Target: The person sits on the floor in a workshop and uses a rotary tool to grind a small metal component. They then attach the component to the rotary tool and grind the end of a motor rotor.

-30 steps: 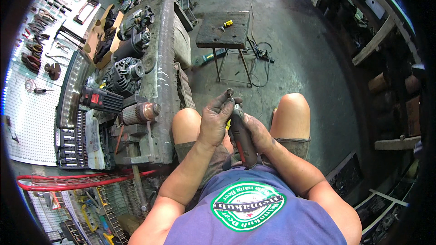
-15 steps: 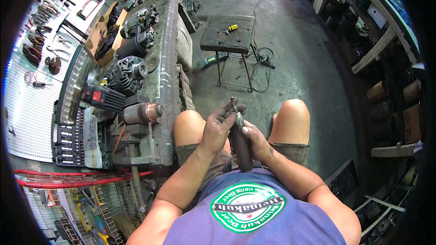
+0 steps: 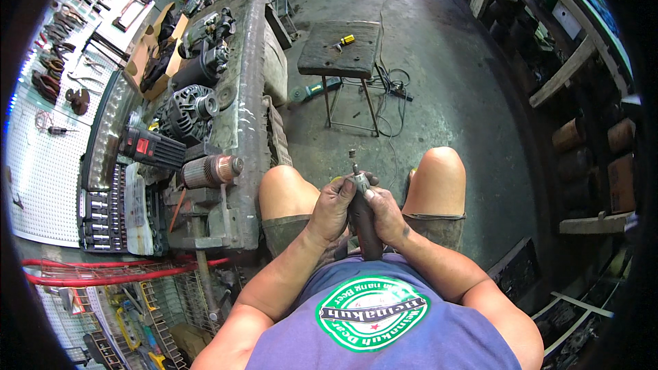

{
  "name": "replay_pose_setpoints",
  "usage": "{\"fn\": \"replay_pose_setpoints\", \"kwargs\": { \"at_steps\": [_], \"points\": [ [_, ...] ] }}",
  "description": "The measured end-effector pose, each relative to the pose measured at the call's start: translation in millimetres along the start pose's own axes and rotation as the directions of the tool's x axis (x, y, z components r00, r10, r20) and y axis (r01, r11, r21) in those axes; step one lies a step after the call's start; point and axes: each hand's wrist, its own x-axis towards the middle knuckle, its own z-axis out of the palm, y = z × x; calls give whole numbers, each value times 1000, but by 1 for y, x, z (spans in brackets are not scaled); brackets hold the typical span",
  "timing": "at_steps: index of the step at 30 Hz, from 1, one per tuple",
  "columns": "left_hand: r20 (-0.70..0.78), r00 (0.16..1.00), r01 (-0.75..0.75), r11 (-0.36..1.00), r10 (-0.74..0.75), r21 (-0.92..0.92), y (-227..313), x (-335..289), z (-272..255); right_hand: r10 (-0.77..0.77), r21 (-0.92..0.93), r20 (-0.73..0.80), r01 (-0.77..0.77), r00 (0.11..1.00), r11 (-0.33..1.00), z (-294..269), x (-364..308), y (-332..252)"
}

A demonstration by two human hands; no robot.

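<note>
In front of my belly I hold a dark, cylindrical die grinder [image 3: 365,225], its nose pointing away from me. A thin shank with a small bit [image 3: 353,155] sticks out of its metal collet. My left hand [image 3: 333,207] is closed around the nose end, fingers and thumb at the collet. Wrapped around the body from the other side is my right hand [image 3: 388,215], its thumb lying close to the collet. Part of the body is hidden by my fingers.
A stool [image 3: 340,49] ahead carries a yellow-handled tool [image 3: 347,40]. An angle grinder [image 3: 317,90] and cables lie on the floor. The workbench [image 3: 241,120] at left holds an alternator [image 3: 186,111], a copper-wound armature [image 3: 212,170] and a cordless tool [image 3: 152,147]. Shelves [image 3: 565,72] line the right.
My left fingers have come down from the shank to the collet, so the bit now shows free above them. My right hand keeps its grip on the body.
</note>
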Motion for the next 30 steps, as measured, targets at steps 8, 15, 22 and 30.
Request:
{"fn": "replay_pose_setpoints", "kwargs": {
  "at_steps": [8,15,22,30],
  "points": [
    [25,999,34,999,-33,-41,1,3,4,-30,130,99,17,995,991,-12,-6,13],
    [-11,1000,7,998,-8,-55,-3,6,11,-16,-12,9,16,1000,1000,-13,-11,17],
    [-3,1000,24,998,-24,-54,-2,2,12,-51,-100,-20,49,998,994,-11,-10,15],
    [61,997,50,993,-44,-109,-6,1,5,-32,-63,-44,30,998,998,-11,-12,21]
  ]
}}
